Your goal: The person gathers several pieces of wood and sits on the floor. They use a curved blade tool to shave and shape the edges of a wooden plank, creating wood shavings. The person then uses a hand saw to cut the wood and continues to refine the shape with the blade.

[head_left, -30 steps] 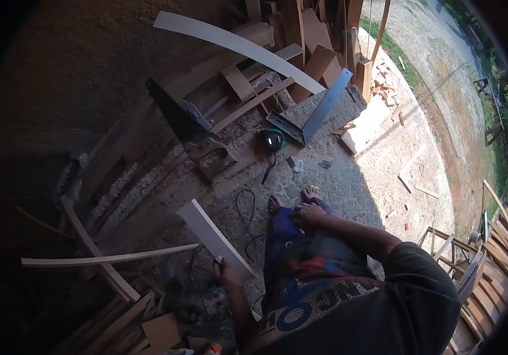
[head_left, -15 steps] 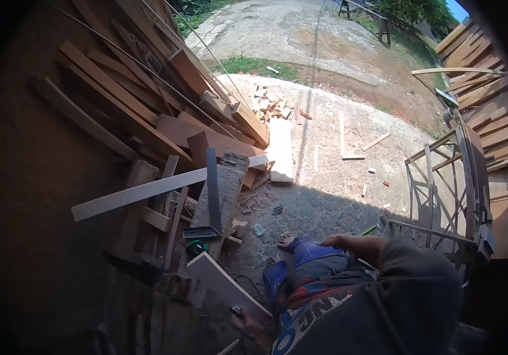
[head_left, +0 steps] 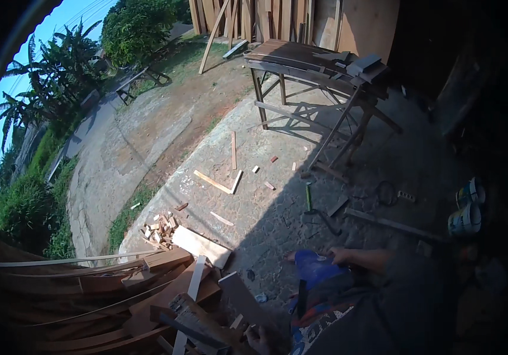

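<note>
My left hand (head_left: 258, 341) is in shadow at the lower edge, its fingers closed at the lower end of a flat wooden board (head_left: 247, 299). That board tilts up and away beside the worn wooden bench (head_left: 197, 313). A long dark straight bar (head_left: 192, 332) lies on the bench, and a pale wooden strip (head_left: 196, 278) passes beneath it. My right hand (head_left: 341, 256) rests on my knee in blue trousers (head_left: 313, 267), with its fingers laid over the cloth and nothing visible in it.
Stacked planks (head_left: 106, 299) fill the lower left. Beyond them are a scrap heap (head_left: 160, 231) and a pale plank (head_left: 202, 245). A wooden table (head_left: 301, 62) stands at the far right side. A green-handled tool (head_left: 308, 196), offcuts and pails (head_left: 465, 218) are on the stone floor.
My view has swung right and up, so the table and pails now show, while the bench has shifted lower. My left hand stays at the board and my right hand on my knee.
</note>
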A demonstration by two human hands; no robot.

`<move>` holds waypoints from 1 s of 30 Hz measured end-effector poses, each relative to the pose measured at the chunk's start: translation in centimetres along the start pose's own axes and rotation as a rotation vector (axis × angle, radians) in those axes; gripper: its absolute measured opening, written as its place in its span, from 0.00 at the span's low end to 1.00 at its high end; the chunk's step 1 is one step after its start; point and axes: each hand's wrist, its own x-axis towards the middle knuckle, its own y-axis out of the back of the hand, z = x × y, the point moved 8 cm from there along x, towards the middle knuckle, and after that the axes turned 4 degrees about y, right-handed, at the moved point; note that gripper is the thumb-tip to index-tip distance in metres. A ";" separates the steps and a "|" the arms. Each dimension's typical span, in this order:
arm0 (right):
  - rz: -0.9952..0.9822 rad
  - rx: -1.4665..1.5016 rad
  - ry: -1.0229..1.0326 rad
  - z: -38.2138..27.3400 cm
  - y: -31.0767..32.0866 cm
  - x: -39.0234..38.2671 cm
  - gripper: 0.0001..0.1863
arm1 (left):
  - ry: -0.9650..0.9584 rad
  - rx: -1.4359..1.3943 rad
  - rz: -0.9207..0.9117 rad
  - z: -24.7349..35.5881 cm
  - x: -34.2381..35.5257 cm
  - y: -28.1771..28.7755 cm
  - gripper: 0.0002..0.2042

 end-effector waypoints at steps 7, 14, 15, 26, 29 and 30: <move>-0.559 0.553 -0.259 -3.8 7.5 -8.3 0.15 | -0.037 -0.341 0.089 4.0 3.5 -4.2 0.15; -0.851 0.273 0.091 -11.0 11.5 0.4 0.24 | -0.020 -0.548 0.606 2.4 0.8 -4.6 0.12; -0.920 0.201 -0.009 -10.2 9.9 2.7 0.24 | -0.048 -0.552 0.671 2.2 -0.2 -4.6 0.12; -0.904 -1.448 0.692 -14.0 -0.7 17.9 0.18 | 0.044 -0.722 1.225 -5.2 -14.9 -5.7 0.07; -0.872 -1.641 0.804 -15.9 -1.8 17.7 0.18 | 0.109 -0.790 1.387 -7.8 -19.2 -6.3 0.11; -0.864 -1.702 0.844 -16.3 -2.5 17.4 0.17 | 0.139 -0.785 1.426 -8.7 -20.6 -6.3 0.11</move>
